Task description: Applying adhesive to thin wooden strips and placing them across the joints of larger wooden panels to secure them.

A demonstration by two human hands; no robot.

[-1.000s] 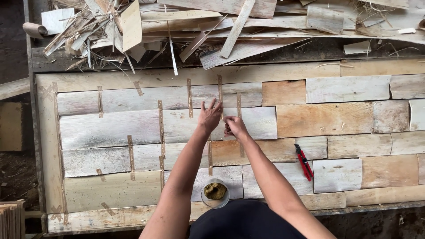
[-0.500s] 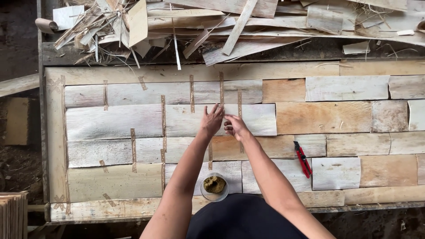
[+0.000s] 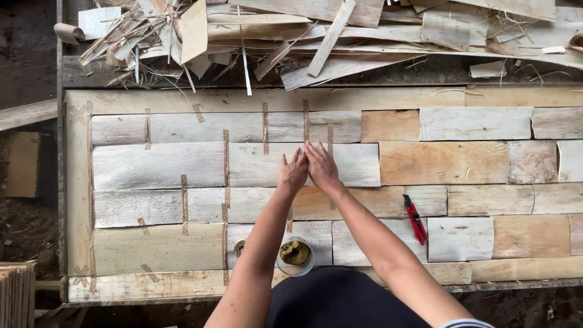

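A wide wooden workbench (image 3: pixel 79 182) fills the frame, covered in pale rectangular veneer sheets (image 3: pixel 158 165) joined with brown tape strips. At centre, our left hand (image 3: pixel 294 172) and right hand (image 3: pixel 322 165) press flat, fingers spread, grasping nothing. Lower centre sits a small round bowl of brownish paste (image 3: pixel 295 254); right of it lies a red utility knife (image 3: pixel 416 218).

Rough outdoor veneer/wood workshop: a big work table (image 3: pixel 79 182) covered w/ flat pale and tan wood veneer sheets (image 3: pixel 443 163) laid edge to edge, joined by thin brown tape strips (image 3: pixel 226 159). Heap of splintered offcut scraps (image 3: pixel 316 36) piled along the far edge; bare dirt ground (image 3: pixel 27 234) at left. Red utility knife (image 3: pixel 415 218) and small round tub of brownish paste (image 3: pixel 295 254) sit on the sheets.
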